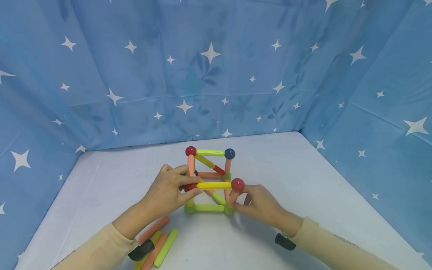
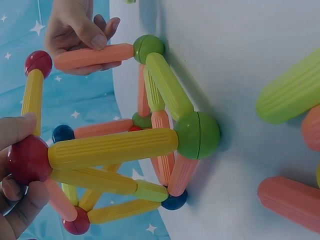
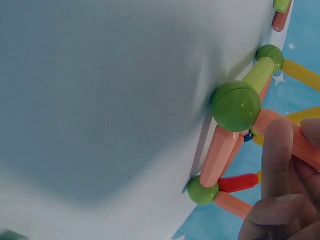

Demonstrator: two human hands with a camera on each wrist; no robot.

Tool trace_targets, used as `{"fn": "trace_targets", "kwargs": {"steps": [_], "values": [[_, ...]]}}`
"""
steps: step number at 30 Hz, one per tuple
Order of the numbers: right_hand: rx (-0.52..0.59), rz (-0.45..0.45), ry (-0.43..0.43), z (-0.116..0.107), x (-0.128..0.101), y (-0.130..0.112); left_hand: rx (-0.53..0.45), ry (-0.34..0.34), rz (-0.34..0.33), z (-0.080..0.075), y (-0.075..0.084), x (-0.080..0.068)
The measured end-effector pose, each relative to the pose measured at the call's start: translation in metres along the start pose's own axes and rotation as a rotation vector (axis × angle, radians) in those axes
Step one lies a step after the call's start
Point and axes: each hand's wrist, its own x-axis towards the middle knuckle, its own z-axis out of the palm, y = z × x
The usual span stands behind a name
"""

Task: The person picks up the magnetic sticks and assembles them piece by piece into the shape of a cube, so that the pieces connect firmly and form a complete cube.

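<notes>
A cube-like frame of coloured sticks and balls stands on the table. My left hand pinches the red ball at its near upper left corner. From that ball a yellow stick runs across to another red ball. My right hand grips an orange stick that rises from the green ball at the near lower right corner. In the left wrist view this stick's upper end lies right beside the second red ball. Slanted sticks cross the sides, and a blue ball tops the far right corner.
Loose sticks lie on the white table at the front left, among them a green stick and an orange stick, partly behind the left sleeve. A blue star-patterned curtain hangs behind the table and along its sides.
</notes>
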Motion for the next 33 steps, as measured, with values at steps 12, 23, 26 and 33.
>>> {"fn": "trace_targets", "kwargs": {"steps": [12,23,26,33], "values": [[0.208,-0.029,0.044,-0.017,-0.004,-0.003,0.048,-0.013,0.031,0.000,0.001,-0.001],[0.331,-0.074,0.028,-0.027,0.002,-0.010,-0.276,-0.025,-0.086,-0.012,-0.012,-0.002],[0.343,-0.057,0.022,-0.026,0.003,-0.010,-0.367,-0.043,-0.127,-0.013,-0.015,-0.004],[0.291,-0.064,0.116,-0.025,0.000,-0.012,-0.476,-0.066,-0.179,-0.012,-0.017,-0.005]]}}
